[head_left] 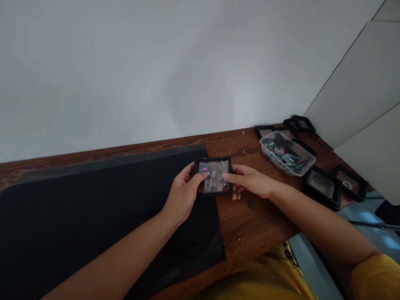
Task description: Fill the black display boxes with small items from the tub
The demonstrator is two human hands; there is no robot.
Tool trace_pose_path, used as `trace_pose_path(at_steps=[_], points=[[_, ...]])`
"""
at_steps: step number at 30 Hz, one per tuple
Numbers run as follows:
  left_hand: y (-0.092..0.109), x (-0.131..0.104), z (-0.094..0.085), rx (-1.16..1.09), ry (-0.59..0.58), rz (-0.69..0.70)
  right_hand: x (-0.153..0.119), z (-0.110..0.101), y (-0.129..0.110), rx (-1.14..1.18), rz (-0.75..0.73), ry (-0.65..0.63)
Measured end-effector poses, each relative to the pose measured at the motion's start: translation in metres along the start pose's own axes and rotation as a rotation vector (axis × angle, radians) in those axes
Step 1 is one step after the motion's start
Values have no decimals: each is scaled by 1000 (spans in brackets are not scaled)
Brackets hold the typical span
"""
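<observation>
Frame in hand: one little black frame [215,168] with a clear front and small bits inside, some greenish, one bright pink. It's over the right edge of the mat [109,216], close to the mat's far right corner. Can't tell if its underside touches anything.
Left hand [184,192]: closed on the frame's left side, thumb over the front, fingers mostly hidden behind.
Right hand [253,181]: clamped on the opposite side, thumb on the front too, a few fingertips poking out below.
How it lines up: the frame sits squarely between both hands, so neither is really nearer. It looks about square, so I can't pick a long axis; the clear face points up at the wearer.
Tub: clear plastic tub [275,165] full of greenish pieces [286,158], toward the far right of the desk [262,223]. Way nearer the right hand than the left, just beyond that forearm.
Spare frames: two black ones [321,183] [349,183] by the desk's right edge, plus more [265,131] [303,123] around its far right corner.
Odd bit: tiny dark piece [251,204] on bare wood, near the right hand.
</observation>
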State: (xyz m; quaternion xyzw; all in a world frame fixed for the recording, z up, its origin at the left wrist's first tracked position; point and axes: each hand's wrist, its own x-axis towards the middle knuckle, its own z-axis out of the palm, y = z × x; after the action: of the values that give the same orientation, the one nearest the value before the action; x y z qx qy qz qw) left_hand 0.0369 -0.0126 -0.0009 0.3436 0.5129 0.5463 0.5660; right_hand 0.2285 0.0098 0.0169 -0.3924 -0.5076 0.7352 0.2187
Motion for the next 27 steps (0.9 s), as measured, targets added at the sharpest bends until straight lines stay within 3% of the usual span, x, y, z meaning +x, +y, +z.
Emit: trace_pose_path(at_steps=[5, 18, 27], points=[[0, 1, 0, -30, 13, 18, 1, -1, 1, 0, -5, 6], [11, 0, 0, -23, -17, -124, 0, -3, 4, -15, -11, -17], [8, 1, -3, 10, -41, -82, 0, -4, 3, 1, -6, -13]])
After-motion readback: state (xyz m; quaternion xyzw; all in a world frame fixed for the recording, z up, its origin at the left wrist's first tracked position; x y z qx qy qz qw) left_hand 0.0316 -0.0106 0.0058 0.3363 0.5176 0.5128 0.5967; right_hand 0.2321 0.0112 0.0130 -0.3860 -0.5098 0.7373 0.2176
